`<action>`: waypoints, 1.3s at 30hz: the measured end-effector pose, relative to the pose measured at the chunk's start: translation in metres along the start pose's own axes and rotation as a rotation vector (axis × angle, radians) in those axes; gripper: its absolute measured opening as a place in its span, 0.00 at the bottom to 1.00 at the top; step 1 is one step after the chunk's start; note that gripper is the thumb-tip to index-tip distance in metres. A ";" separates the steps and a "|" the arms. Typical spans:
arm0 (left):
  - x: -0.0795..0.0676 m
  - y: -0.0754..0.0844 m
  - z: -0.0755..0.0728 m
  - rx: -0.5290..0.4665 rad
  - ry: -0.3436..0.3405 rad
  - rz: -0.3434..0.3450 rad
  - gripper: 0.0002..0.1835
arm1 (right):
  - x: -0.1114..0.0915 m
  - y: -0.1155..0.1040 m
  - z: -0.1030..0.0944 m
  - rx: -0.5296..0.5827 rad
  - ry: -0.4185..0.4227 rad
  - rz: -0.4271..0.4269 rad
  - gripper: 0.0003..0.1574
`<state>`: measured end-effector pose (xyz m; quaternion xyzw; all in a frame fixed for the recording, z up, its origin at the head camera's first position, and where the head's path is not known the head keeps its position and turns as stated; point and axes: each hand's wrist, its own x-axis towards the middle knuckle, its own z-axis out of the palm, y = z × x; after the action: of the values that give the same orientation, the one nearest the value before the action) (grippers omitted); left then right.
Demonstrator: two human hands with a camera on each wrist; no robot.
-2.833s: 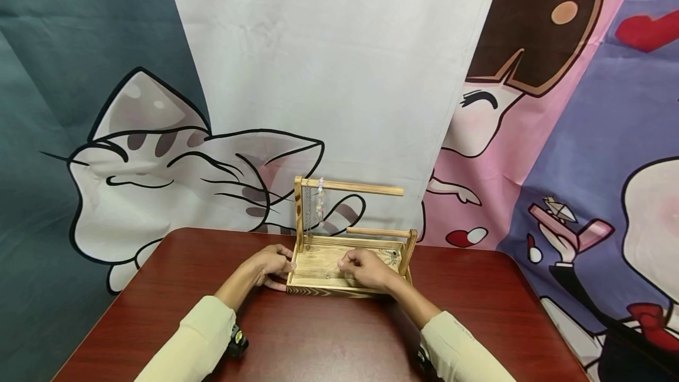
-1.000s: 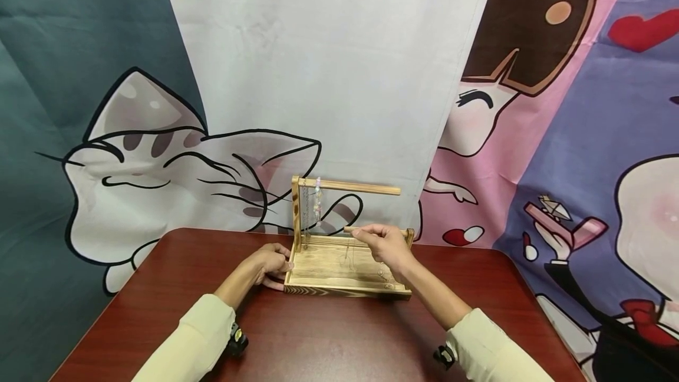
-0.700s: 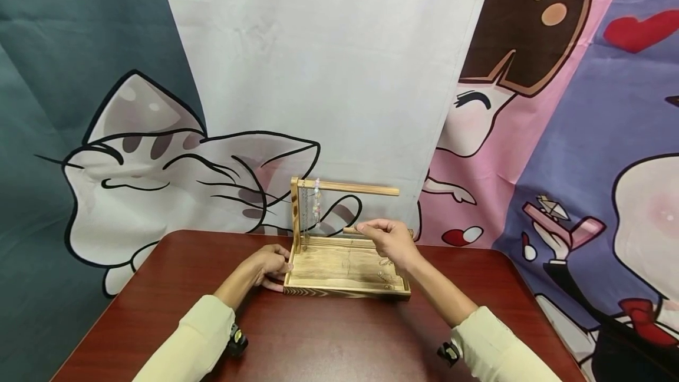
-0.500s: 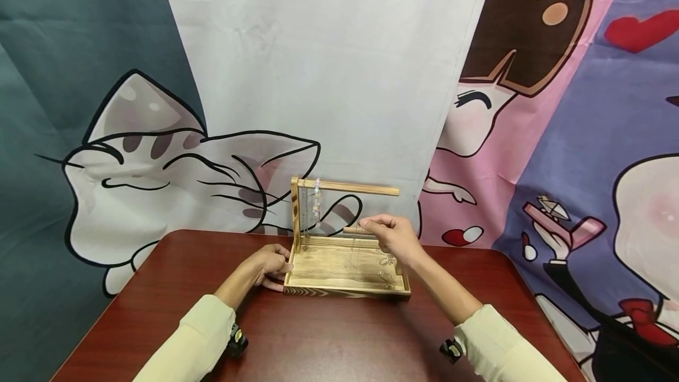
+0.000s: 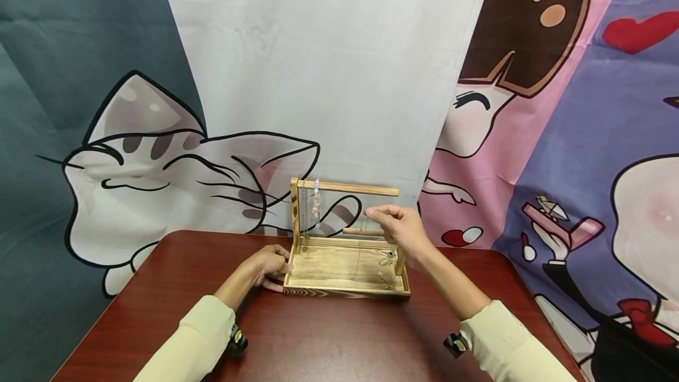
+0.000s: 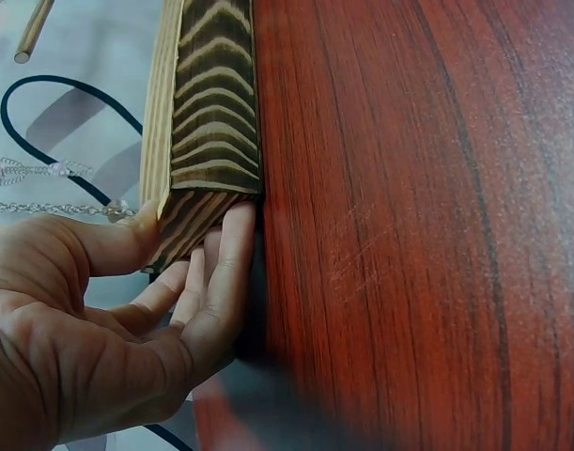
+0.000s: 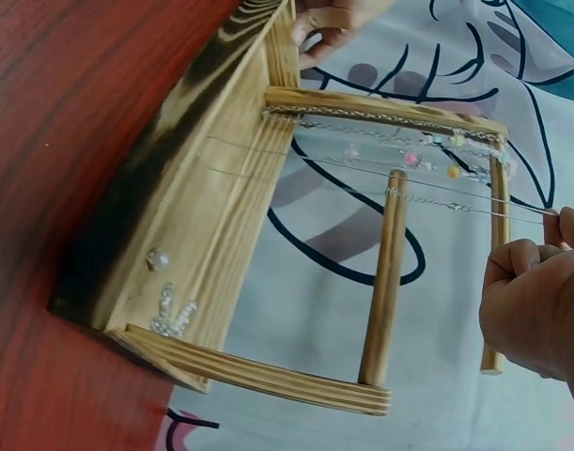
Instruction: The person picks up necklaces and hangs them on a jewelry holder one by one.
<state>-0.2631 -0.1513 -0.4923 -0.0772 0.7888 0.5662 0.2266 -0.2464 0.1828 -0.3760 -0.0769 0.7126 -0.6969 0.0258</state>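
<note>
A wooden jewelry stand [image 5: 318, 265] with a shallow tray and two bars is on the table. My left hand [image 5: 272, 263] grips the tray's left end, thumb on the side wall and fingers beneath it in the left wrist view. Between thumb and fingertips, my right hand [image 5: 407, 230] pinches a thin silver necklace [image 7: 437, 199]. Its strands hang down toward the tray floor, crossing the lower bar [image 5: 352, 231] in view. The right hand is above that bar and below the free end of the upper bar [image 5: 361, 189].
A beaded strand [image 5: 316, 200] and a silver chain [image 5: 305, 217] hang at the upper bar's left end. More silver jewelry [image 7: 172, 312] lies in the tray's right side. The dark red table [image 5: 318, 341] meets a cartoon-printed cloth [image 5: 339, 63] behind.
My right hand has risen from low over the tray to above the lower bar, drawing the necklace up to hang lengthwise. The left hand keeps its grip on the tray end.
</note>
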 end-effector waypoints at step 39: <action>0.002 0.001 -0.002 -0.007 -0.018 -0.015 0.20 | 0.020 -0.066 -0.028 0.122 0.128 -0.234 0.16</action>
<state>-0.2653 -0.1522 -0.4921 -0.0790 0.7842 0.5678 0.2376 -0.2649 0.2061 -0.3084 -0.1131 0.6552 -0.7407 -0.0963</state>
